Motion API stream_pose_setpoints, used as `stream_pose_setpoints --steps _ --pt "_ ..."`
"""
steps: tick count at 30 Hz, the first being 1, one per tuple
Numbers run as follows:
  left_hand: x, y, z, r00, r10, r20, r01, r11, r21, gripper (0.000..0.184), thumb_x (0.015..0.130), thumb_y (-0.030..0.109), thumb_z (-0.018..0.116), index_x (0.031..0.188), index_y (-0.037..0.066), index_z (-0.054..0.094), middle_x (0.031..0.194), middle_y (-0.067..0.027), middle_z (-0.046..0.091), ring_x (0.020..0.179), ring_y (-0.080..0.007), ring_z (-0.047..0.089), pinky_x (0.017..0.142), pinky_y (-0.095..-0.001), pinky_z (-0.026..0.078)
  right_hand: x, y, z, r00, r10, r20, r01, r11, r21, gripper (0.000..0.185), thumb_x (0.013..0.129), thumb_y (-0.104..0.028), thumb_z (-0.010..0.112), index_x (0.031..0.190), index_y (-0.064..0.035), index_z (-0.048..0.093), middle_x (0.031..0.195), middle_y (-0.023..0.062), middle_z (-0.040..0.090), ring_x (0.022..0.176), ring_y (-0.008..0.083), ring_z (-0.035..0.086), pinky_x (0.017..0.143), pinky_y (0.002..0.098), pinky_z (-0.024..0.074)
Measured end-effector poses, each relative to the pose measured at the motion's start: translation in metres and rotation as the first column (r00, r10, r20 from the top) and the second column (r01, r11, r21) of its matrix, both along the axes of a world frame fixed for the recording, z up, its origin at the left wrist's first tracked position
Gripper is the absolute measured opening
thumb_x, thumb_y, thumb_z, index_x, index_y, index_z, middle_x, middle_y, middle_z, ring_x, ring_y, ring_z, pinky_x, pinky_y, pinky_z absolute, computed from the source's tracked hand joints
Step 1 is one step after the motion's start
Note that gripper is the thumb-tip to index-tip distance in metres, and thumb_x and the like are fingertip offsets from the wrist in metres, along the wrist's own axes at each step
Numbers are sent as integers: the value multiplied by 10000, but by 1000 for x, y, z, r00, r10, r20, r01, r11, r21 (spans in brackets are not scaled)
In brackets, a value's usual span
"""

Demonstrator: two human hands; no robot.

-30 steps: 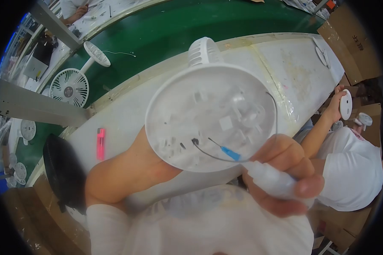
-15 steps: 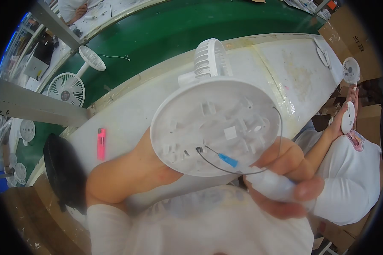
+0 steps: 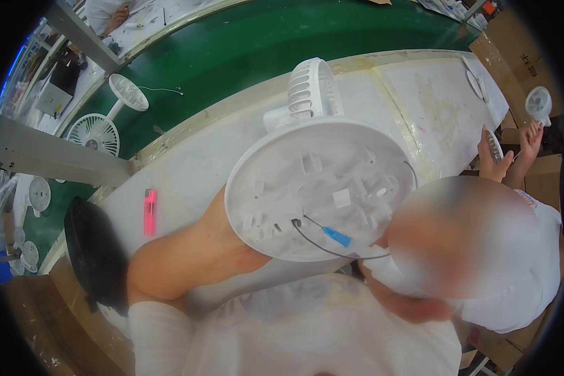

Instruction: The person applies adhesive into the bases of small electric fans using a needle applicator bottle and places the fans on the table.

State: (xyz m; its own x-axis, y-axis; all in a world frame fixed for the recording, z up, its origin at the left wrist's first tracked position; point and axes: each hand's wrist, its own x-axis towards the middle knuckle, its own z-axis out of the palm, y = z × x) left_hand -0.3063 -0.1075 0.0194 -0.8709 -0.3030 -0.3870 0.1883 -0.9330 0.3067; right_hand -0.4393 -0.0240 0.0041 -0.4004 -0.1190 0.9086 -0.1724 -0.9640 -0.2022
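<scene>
A white desk fan is held tilted in front of me, the underside of its round base (image 3: 276,182) facing me and its slotted fan head (image 3: 304,88) beyond. My left forearm (image 3: 194,250) reaches behind the base; the left hand supports the fan there, its fingers hidden. A thin dark wire (image 3: 313,244) comes out of a hole and curves toward the right rim. My right hand (image 3: 420,308), partly blurred, grips a white squeeze bottle (image 3: 377,271). The bottle's blue needle tip (image 3: 337,236) points at the base, its thin end close to the wire hole.
A pink lighter-like object (image 3: 150,213) lies on the white table (image 3: 188,169). Past the table runs a green conveyor (image 3: 232,62) carrying a white fan (image 3: 94,135). A grey post (image 3: 56,150) stands left. At right, a co-worker's hands (image 3: 529,141) handle fan parts near cardboard boxes.
The fan in my left hand has shifted very slightly right. Fans on the conveyor have moved a little left. The co-worker's hands at right have moved, with one raising a fan part.
</scene>
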Motion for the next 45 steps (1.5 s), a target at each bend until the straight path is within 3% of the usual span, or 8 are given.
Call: stream_pose_setpoints --steps 8,10,17,27,31,36,37,45 --pt "-13 1 -5 997 18 79 -15 999 -39 282 861 171 445 1103 32 479 1110 -84 519 985 -195 533 834 -337 459 -14 3 -1 999 40 -12 -39 998 52 312 844 -303 512 863 -7 413 551 18 352 386 140 405 339 253 355" --pt "-18 3 -9 999 11 49 -15 996 84 263 860 165 445 1079 28 493 1075 -85 537 962 -193 543 824 -329 464 -16 4 0 999 36 -41 -33 997 73 293 855 -289 491 869 -5 419 568 20 359 406 141 417 360 264 372" --pt "-45 3 -10 984 80 -157 -43 972 230 211 840 139 491 990 -7 512 950 -76 573 846 -165 566 762 -287 469 -31 11 -4 972 57 227 -93 984 153 200 791 -259 559 813 -108 430 649 9 408 571 128 343 529 252 271" --pt "-40 2 10 970 237 50 -238 971 6 331 868 245 443 1067 -20 453 989 -88 556 899 -176 566 755 -318 487 -15 18 2 956 -68 285 13 981 193 227 771 -289 581 839 -113 455 701 -25 406 633 121 337 583 282 268" --pt "-55 -5 -6 945 308 -109 -296 948 113 317 884 251 419 1081 6 466 1051 -96 544 945 -172 549 818 -317 462 -31 9 -1 977 -4 211 -37 981 188 247 785 -301 559 847 -92 443 672 -12 411 571 122 348 526 275 286" --pt "-64 -14 0 932 362 -26 -359 930 82 340 879 239 414 1075 -35 455 1038 -98 549 926 -178 552 806 -314 459 -39 -1 -7 976 82 200 -117 978 175 275 803 -315 532 858 -66 429 635 3 417 495 123 363 455 267 309" --pt "-75 -15 -10 902 394 -177 -375 918 132 346 887 244 409 1090 -33 449 1028 -95 553 921 -176 550 825 -312 447 -44 0 -8 978 84 190 -116 980 164 281 807 -318 527 860 -60 426 628 6 418 479 123 366 440 265 313" --pt "-97 -6 -3 947 318 -44 -320 945 -62 454 854 359 484 1079 -33 450 955 -107 560 832 -176 566 734 -297 470 -85 7 -6 996 90 7 -89 994 -67 352 838 -349 488 909 -16 397 564 30 425 400 129 419 343 258 359"
